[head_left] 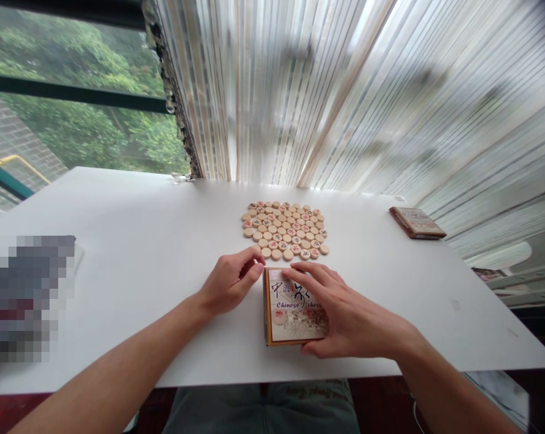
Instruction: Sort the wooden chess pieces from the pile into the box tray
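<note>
A Chinese chess box (287, 313) lies flat on the white table (141, 289) near its front edge. My right hand (345, 313) rests on top of the box with fingers spread flat, thumb at its near right corner. My left hand (231, 280) sits at the box's far left corner, fingers curled and pinched together at the corner; whether it holds anything is hidden. Just beyond the box lies a tight cluster of several round wooden chess pieces (285, 230), some face up with red or dark characters.
Another small brown box (417, 222) lies at the table's far right. A blurred-out dark object (28, 298) sits at the left edge. A striped curtain hangs behind the table, with a window and trees at the far left.
</note>
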A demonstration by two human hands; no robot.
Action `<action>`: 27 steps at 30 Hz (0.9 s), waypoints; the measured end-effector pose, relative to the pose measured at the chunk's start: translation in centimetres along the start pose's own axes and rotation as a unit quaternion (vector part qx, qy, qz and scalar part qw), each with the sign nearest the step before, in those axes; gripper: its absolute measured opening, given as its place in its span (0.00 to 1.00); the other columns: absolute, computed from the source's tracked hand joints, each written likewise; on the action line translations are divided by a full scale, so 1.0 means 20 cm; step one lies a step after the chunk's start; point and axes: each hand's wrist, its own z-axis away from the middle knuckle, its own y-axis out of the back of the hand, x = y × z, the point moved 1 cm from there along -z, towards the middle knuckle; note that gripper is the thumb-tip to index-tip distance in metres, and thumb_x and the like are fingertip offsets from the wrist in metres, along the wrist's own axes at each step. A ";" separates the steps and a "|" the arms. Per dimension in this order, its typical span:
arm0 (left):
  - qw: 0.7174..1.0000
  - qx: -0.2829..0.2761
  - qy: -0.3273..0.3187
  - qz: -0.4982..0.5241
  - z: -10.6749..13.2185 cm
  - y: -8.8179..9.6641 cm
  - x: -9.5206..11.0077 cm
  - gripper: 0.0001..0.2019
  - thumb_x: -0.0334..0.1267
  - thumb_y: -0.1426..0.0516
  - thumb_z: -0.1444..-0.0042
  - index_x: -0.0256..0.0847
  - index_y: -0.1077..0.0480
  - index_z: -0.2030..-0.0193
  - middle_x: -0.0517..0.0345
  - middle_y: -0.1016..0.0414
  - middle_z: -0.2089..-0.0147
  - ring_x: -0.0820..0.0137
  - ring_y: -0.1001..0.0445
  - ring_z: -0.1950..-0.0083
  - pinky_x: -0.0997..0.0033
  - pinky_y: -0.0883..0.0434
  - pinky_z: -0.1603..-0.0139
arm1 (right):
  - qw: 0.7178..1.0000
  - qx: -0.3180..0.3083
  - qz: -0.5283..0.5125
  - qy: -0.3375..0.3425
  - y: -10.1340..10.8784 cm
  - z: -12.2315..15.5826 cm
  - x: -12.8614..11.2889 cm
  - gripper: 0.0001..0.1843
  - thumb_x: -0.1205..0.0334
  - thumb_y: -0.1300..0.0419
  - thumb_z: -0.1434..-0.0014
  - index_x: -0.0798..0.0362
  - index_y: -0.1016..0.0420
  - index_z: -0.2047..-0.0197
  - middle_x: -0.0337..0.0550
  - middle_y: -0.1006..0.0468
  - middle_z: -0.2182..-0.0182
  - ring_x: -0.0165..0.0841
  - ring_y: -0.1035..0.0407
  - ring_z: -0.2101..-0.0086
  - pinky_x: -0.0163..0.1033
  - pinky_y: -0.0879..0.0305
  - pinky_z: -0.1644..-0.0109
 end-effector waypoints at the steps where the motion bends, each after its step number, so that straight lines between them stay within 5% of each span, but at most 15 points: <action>1: 1.000 0.000 0.001 0.000 0.00 0.00 0.00 0.13 0.44 0.50 0.29 0.39 0.28 0.57 0.67 0.33 0.76 0.74 0.36 0.75 0.73 0.38 0.71 | 1.000 -0.003 0.004 0.003 0.00 0.00 0.00 0.60 0.53 0.25 0.50 0.45 0.48 0.20 0.56 0.42 0.27 0.56 0.50 0.28 0.61 0.47 0.26; 22: 1.000 -0.008 0.022 0.011 0.00 0.01 0.01 0.17 0.47 0.53 0.28 0.39 0.28 0.53 0.62 0.27 0.71 0.69 0.29 0.70 0.69 0.36 0.65 | 0.999 0.042 -0.014 0.001 0.04 0.08 0.01 0.58 0.45 0.27 0.45 0.42 0.50 0.19 0.53 0.45 0.24 0.55 0.51 0.26 0.60 0.46 0.24; 24: 1.000 -0.010 0.022 0.015 0.00 0.01 0.01 0.17 0.47 0.53 0.28 0.40 0.29 0.52 0.62 0.27 0.71 0.69 0.29 0.70 0.69 0.35 0.64 | 0.994 0.086 -0.060 0.000 0.07 0.14 0.04 0.58 0.41 0.27 0.45 0.41 0.49 0.19 0.51 0.46 0.23 0.57 0.51 0.25 0.60 0.49 0.23; 27: 1.000 -0.013 0.022 0.017 0.00 0.01 0.01 0.17 0.47 0.53 0.28 0.40 0.29 0.52 0.63 0.28 0.71 0.69 0.31 0.71 0.69 0.35 0.65 | 0.965 0.149 -0.214 -0.040 0.09 0.22 0.11 0.63 0.22 0.34 0.48 0.42 0.49 0.19 0.51 0.45 0.22 0.61 0.50 0.25 0.62 0.49 0.23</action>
